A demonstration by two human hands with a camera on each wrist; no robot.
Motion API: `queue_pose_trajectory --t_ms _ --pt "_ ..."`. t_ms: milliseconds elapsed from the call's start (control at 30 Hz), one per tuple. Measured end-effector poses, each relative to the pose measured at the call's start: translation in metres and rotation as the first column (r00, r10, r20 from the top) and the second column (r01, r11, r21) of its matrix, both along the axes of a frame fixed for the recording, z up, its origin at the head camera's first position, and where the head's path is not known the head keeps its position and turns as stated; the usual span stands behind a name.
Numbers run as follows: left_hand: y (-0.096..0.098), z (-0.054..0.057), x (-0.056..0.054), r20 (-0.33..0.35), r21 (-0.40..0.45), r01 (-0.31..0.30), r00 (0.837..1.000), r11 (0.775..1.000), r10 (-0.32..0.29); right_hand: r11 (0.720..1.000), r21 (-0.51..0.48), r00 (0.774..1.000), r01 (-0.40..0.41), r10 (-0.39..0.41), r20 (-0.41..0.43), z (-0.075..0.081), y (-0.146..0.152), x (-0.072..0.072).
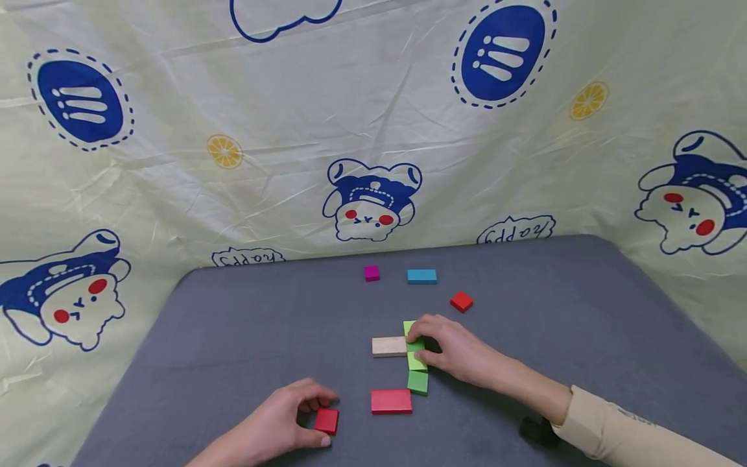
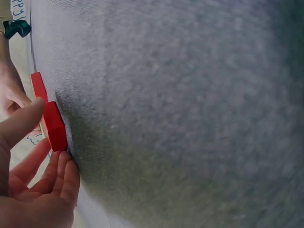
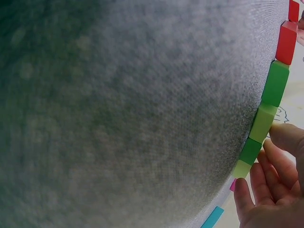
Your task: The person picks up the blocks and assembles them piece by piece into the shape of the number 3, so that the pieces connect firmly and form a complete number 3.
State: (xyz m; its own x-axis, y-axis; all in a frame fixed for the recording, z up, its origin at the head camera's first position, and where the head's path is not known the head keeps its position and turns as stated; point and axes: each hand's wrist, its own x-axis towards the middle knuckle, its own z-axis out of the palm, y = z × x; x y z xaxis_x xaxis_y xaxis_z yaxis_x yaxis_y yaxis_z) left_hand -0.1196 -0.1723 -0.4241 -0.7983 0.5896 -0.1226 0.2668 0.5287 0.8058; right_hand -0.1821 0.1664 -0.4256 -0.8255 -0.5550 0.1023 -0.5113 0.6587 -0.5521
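My left hand (image 1: 286, 415) holds a small red square block (image 1: 327, 421) at the front of the table, its thumb on the near side and its fingers curved round the far side. Further right, my right hand (image 1: 452, 344) grips a green block (image 1: 415, 347) in a short column of alternating green and light green blocks. Its thumb lies on the nearer light green block (image 3: 262, 122), and its fingers reach the column's far end. A plain wooden block (image 1: 389, 347) touches the column's left side. The nearest green block (image 1: 417, 383) sits slightly askew.
A red rectangular block (image 1: 391, 401) lies just left of the column's near end. Toward the back lie a purple block (image 1: 371, 274), a blue block (image 1: 422, 277) and a tilted red block (image 1: 462, 301). A printed curtain (image 1: 280, 207) hangs behind the grey tabletop (image 1: 245, 324).
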Motion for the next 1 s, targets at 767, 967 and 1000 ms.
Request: queue_pose_trajectory --t_ms 767,967,1000 --pt "0.023 -0.007 -0.012 -0.158 -0.035 -0.129 0.980 0.991 0.122 1.000 -0.001 1.000 -0.004 0.004 -0.003 -0.002 0.000 0.000" --pt "0.034 -0.008 -0.017 -0.172 -0.024 -0.195 0.967 0.980 0.189 1.000 0.001 1.000 0.000 0.000 0.000 -0.001 0.000 0.000" --pt "0.035 -0.008 -0.017 -0.185 -0.024 -0.199 0.964 0.980 0.192 1.000 0.000 1.000 0.001 -0.001 0.000 -0.001 0.000 0.000"
